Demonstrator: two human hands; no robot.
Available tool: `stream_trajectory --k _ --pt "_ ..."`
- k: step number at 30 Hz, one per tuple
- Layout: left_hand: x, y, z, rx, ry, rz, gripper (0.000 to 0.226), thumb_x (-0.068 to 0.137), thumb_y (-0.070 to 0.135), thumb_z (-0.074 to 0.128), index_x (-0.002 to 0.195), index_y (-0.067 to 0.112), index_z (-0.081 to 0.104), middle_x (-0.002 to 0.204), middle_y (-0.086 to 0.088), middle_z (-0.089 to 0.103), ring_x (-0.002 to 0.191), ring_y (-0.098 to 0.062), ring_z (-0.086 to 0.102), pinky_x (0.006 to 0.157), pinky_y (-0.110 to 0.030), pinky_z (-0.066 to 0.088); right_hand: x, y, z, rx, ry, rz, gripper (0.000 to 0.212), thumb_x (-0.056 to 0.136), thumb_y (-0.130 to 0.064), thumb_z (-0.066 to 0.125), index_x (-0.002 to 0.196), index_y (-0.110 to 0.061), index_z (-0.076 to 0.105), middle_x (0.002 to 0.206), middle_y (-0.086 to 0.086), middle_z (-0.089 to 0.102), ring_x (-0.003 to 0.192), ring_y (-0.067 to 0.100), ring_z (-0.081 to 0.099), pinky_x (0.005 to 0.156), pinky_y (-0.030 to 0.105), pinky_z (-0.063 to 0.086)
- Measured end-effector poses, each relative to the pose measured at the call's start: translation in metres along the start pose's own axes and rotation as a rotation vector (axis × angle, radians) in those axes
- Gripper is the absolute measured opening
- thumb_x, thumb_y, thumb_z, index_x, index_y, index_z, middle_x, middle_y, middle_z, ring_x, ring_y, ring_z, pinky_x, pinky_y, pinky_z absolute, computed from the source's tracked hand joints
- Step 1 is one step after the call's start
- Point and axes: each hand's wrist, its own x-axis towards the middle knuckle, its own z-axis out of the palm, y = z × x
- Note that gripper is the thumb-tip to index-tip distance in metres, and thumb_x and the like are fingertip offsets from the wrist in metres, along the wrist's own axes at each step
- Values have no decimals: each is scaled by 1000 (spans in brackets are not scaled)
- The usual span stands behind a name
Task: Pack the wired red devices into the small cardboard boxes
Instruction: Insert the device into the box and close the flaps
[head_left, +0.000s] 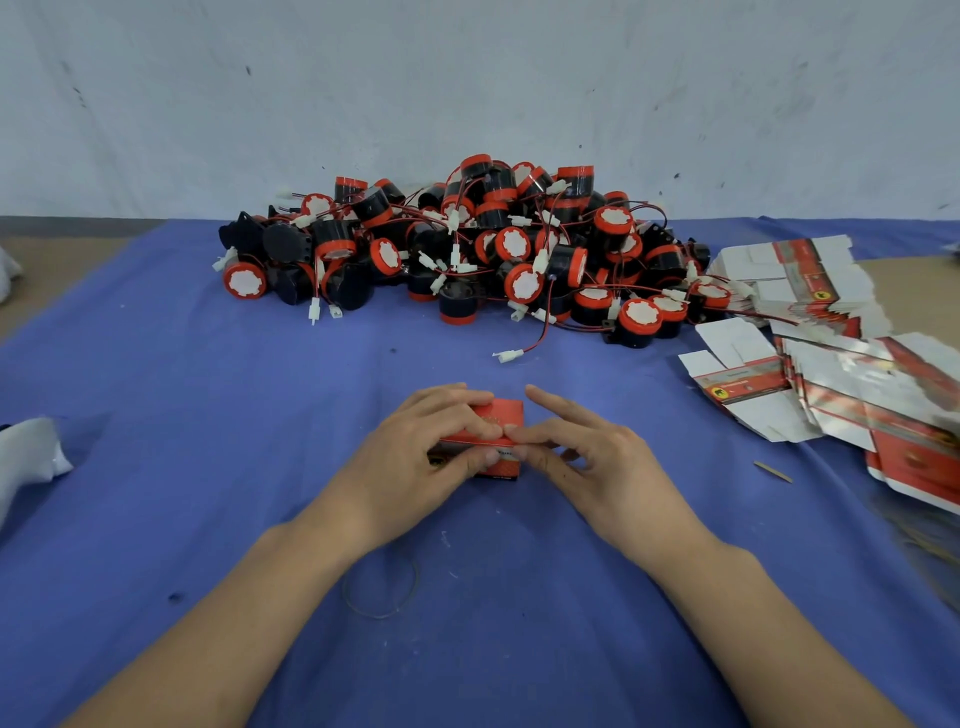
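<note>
At the near middle of the blue-covered surface (208, 415), one small cardboard box (501, 413) sits made up, red on top, with both hands on it. The left hand (410, 452) grips it, fingers curled over the top and thumb against the near face, most likely to keep it square and stop it sliding. The right hand (608, 462) pinches the box's right end between thumb and curled fingers, with the index finger held straight out past it. That looks like an end flap being pressed home, so this box seems close to finished. Whether a device is inside cannot be seen.

The wired red devices (511, 244) lie in a tangled heap at the far side of the surface, well apart from the hands. They have black bodies, red caps with white centres, and thin red and black leads ending in white plugs. Piled straight ahead, any of them is an easy reach.

The flat box blanks (737, 384) are fanned out to the right, near the working hand, white inside and red outside. Each carries a yellow patch (719, 393) with a dark figure and lines of print, but nothing on them or on the held box is sharp enough to read.

A thin band loop (379, 616) lies between the forearms, and a white bag (31, 457) lies at the left edge.
</note>
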Motion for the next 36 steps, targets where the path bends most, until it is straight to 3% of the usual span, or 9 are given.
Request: stream_trajectory --k 4,7,10,15,19,25,31,34,36 --pt "1 0 -1 -41 18 -33 18 86 39 68 100 30 75 129 23 58 134 3 42 109 -18 36 -1 -1 -2 -36 -1 -1 22 94 -41 62 112 -39 74 154 -17 45 118 14 64 87 41 55" --pt "1 -1 -1 -59 37 -39 16 85 28 75 100 30 78 127 26 58 133 5 43 109 -21 39 -1 -5 -4 -95 7 -10 26 93 -46 59 113 -41 74 154 -18 43 109 17 68 89 40 55" --pt "1 -1 -1 -72 63 -37 19 83 24 78 99 34 77 125 21 62 131 3 47 109 -28 43 -1 -7 -7 -182 39 -97 21 94 -39 64 111 -39 77 152 -11 48 97 11 69 77 41 59" --pt "2 0 -1 -79 75 -21 18 81 36 73 99 39 75 122 29 59 130 5 47 107 -32 46 -1 -9 -9 -304 68 -221 18 92 -24 74 106 -33 80 144 -1 58 87 10 73 56 41 58" --pt "2 0 -2 -63 46 -18 17 81 43 68 97 41 74 124 32 57 132 7 43 107 -26 42 -3 -8 -8 -295 63 -208 18 94 -30 70 111 -33 77 147 -6 55 89 9 70 60 42 58" --pt "1 0 -2 32 -35 8 27 89 27 74 106 43 60 133 29 49 132 2 39 105 -20 36 -3 3 4 -33 -138 62 34 91 -47 68 119 -50 48 155 -39 21 122 2 52 97 30 47" --pt "0 11 -6 -227 130 -106 18 85 40 73 102 41 66 115 22 65 117 -7 56 94 -21 47 4 -8 4 397 -68 109 29 98 -32 65 119 -49 56 136 -16 57 130 6 52 111 36 42" --pt "2 20 -8 -412 178 -186 18 83 52 66 100 44 67 110 13 68 104 -10 65 84 -21 53 5 -19 7 585 -14 124 26 102 -26 59 117 -47 58 134 1 58 124 11 58 104 29 47" --pt "3 27 -5 -500 202 -196 11 88 43 66 98 39 68 104 11 70 97 -12 67 80 -21 55 6 -27 13 683 -4 134 22 104 -24 54 116 -42 57 127 -6 62 118 12 62 95 23 50"
